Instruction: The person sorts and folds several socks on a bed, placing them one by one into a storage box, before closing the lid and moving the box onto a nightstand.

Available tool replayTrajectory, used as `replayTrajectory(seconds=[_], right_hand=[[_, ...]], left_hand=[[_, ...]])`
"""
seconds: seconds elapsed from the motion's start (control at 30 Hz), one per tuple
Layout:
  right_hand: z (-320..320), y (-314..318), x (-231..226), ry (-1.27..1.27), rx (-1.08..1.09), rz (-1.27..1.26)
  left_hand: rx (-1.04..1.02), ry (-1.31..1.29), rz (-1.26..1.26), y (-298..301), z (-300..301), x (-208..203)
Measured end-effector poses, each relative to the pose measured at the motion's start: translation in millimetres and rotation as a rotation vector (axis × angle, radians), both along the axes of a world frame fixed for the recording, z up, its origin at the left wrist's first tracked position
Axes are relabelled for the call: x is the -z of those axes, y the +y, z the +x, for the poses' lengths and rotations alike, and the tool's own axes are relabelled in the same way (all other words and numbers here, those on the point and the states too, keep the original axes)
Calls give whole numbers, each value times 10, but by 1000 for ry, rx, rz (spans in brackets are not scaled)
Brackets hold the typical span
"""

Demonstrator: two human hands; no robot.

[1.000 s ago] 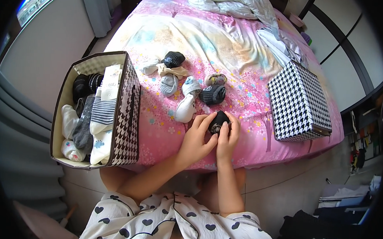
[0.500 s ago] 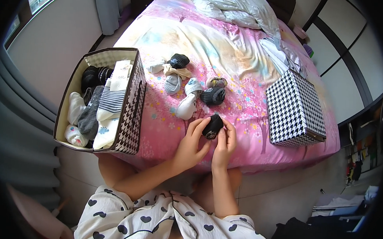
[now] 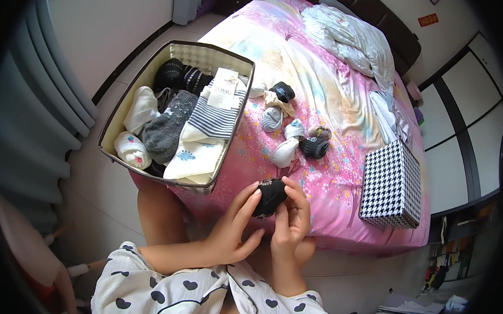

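Between my two hands is a black sock [image 3: 270,198] rolled into a small ball, with a pale pattern at its edge. My left hand [image 3: 232,223] grips its left side with the fingertips, thumb lower down and apart from it. On the other side, my right hand [image 3: 291,214] pinches the ball between thumb and fingers. Beyond my hands, several rolled socks lie on the bed, among them a white one [image 3: 285,153], a dark ribbed one [image 3: 314,148] and a grey one [image 3: 272,119].
At the left, an open fabric storage box [image 3: 220,175] holds several socks, including a striped pair [image 3: 211,121] with a tag and a grey fuzzy one [image 3: 170,125]. A houndstooth box [image 3: 390,185] stands at the bed's right edge. A quilt [image 3: 352,43] is bunched at the far end.
My view has swung left, so the bed and boxes sit differently in the picture. The black ball has been turned in my hands, which stay on it.
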State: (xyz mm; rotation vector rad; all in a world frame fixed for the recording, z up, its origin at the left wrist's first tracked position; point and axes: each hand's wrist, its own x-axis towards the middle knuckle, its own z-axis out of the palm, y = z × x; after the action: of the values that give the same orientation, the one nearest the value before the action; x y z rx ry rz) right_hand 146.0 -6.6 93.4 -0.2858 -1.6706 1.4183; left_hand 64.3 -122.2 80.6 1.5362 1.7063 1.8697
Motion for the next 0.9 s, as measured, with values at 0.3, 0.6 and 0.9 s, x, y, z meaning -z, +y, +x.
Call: replayTrajectory(seconds=[0.3, 0.6, 0.9], right_hand=[[-380, -379, -545, 57, -336, 317], [-1518, -343, -1116, -132, -527, 461], [-2247, -73, -1174, -470, -544, 319]], left_hand=[[-276, 349, 358, -693, -699, -330], [-584, 656, -10, -1103, -1676, -974], [-410, 559, -329, -835, -2405, -1112]])
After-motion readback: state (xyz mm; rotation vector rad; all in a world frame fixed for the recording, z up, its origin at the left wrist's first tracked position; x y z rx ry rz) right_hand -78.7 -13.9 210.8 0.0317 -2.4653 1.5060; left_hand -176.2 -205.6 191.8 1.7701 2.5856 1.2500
